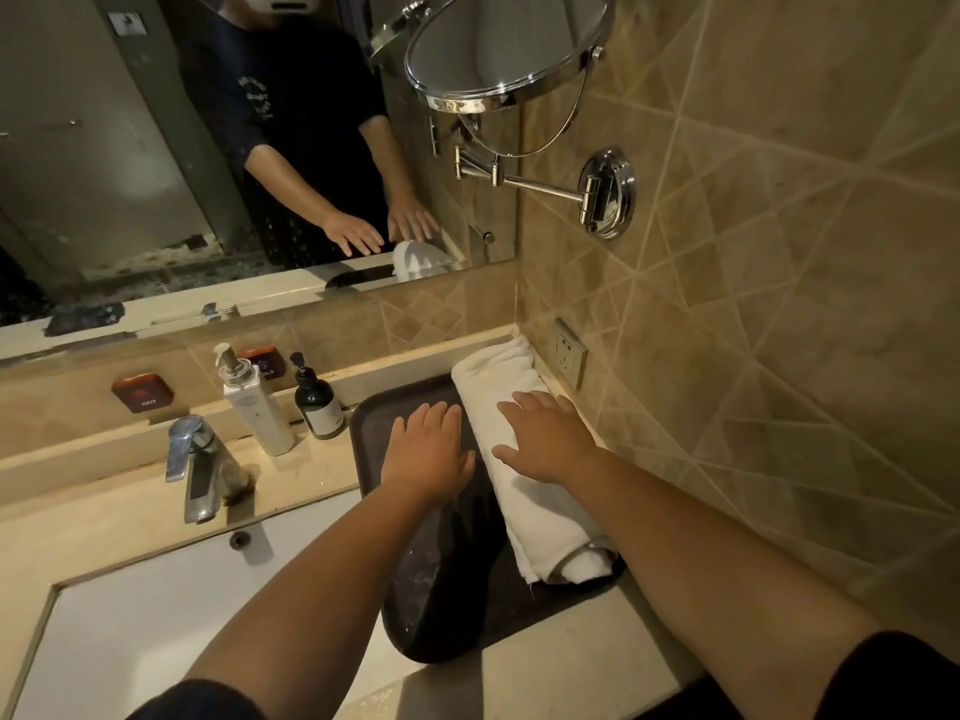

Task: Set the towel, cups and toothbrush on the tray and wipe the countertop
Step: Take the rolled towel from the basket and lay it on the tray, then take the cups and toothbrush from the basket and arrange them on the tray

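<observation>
Towel (524, 459) already on tray (441, 589), along its right edge next to tiled wall. Cups, toothbrush not in view; not yet on tray. Bench (545, 662) wipe judged not started, no cloth in hand. Left hand (428, 449) flat, fingers spread, palm down on bare tray, holds nothing. Right hand (545, 439) open, fingers spread, resting on towel top, no grip. Towel white, rolled lengthwise, near end shows coil, loose flap at edge. Tray dark, scuffed, just right of sink.

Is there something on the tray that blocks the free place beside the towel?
Only the left hand, lying flat on the dark tray beside the rolled towel. Otherwise that surface shows nothing.
</observation>
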A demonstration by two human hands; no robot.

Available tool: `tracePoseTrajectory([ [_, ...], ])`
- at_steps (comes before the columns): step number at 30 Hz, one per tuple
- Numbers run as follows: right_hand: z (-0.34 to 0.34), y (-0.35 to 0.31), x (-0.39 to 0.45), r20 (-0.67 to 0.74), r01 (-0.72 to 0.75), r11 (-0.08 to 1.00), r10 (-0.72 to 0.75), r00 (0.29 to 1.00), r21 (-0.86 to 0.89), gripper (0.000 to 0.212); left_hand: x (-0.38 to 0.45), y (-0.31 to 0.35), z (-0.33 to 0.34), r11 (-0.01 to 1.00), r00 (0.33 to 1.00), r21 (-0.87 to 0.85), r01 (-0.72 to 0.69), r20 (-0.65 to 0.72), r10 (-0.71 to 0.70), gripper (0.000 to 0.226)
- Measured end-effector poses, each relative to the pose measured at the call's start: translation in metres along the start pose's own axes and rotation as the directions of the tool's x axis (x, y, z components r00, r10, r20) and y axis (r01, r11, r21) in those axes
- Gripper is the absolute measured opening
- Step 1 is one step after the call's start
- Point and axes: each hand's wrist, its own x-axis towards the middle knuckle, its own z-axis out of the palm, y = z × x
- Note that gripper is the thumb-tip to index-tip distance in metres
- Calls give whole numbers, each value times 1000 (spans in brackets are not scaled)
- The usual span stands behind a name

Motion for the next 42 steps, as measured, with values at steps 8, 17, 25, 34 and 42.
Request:
tracePoseTrajectory([
  [8,-4,-1,-9,7,-7,1000,7,1000,-21,68,-4,0,-4,1000,999,-9,-19,-26,19,63],
  [17,-23,8,-62,-48,-109,994,108,993,-1,66,-11,21,-14,986,986,-17,-165,-22,165,57],
  [25,-25,30,-152,-50,-259,966,260,964,19,62,-40,96,-19,919,918,16,-394,55,392,58],
  [34,0,28,-371,-9,-469,868,477,879,161,55,-180,219,-9,744,738,-70,-665,92,668,55],
  [42,31,-13,-654,75,-764,629,763,642,143,63,-396,360,29,405,363,-147,-902,246,899,68],
])
